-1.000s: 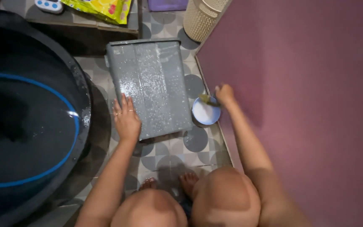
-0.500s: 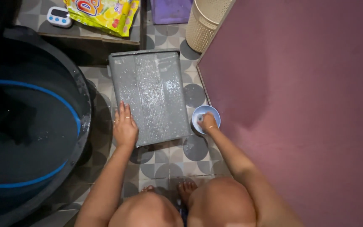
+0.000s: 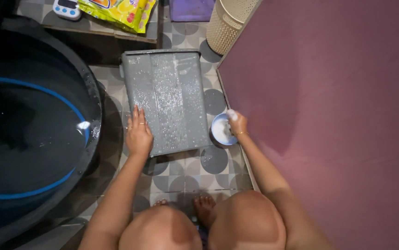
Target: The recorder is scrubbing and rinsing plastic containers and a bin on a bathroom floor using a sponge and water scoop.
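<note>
Here, left hand (image 3: 139, 135) flat, fingers spread on grey soapy board (image 3: 167, 97); right hand (image 3: 237, 122), grip unclear, in blue bowl (image 3: 219, 134).

The floor (image 3: 181, 178) is covered with square tiles in grey and pale cream, with a pattern of dark grey circles and quarter circles. It looks wet in some places. The whole right side is filled by a plain, matte pink-mauve wall (image 3: 329, 115), which meets the floor along a thin pale strip. On the left stands a very large round black plastic tub with a blue line around its inside (image 3: 28, 139), and its wet rim shines in one small spot. At the top, a cream perforated plastic basket (image 3: 229, 23) stands against the wall. The light is dim and soft.
</note>
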